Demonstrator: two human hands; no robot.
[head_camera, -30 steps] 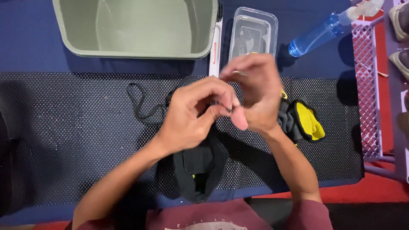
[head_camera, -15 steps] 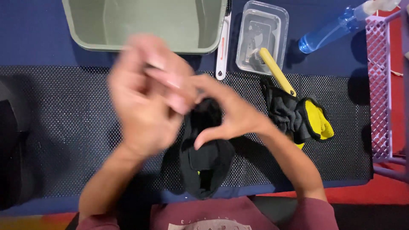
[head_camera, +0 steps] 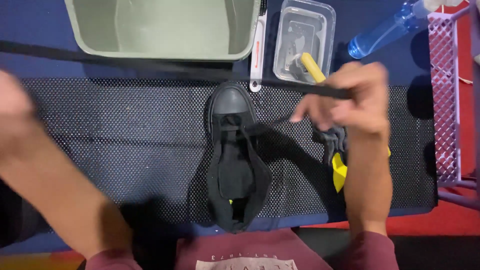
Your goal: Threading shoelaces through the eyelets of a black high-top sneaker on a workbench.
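A black shoe (head_camera: 235,165) lies on a black dotted mat (head_camera: 125,140), toe pointing away from me, tongue open. A black shoelace (head_camera: 150,64) stretches taut from the left edge across to my right hand (head_camera: 352,102), which pinches it. A short length of lace (head_camera: 265,125) runs from the shoe's top eyelet up to the same hand. My left hand (head_camera: 15,115) is far out at the left edge, blurred and partly cut off. Its grip is hidden.
A green tub (head_camera: 165,27) stands at the back. Beside it lie a white tool (head_camera: 256,50) and a clear container (head_camera: 302,40) with a yellow-handled brush (head_camera: 312,67). A blue spray bottle (head_camera: 385,32) and a purple basket (head_camera: 447,100) are at the right. A grey-and-yellow cloth (head_camera: 337,155) lies under my right arm.
My hands were together over the shoe. They have swung wide apart, the left to the left edge and the right to the right, drawing the lace out taut.
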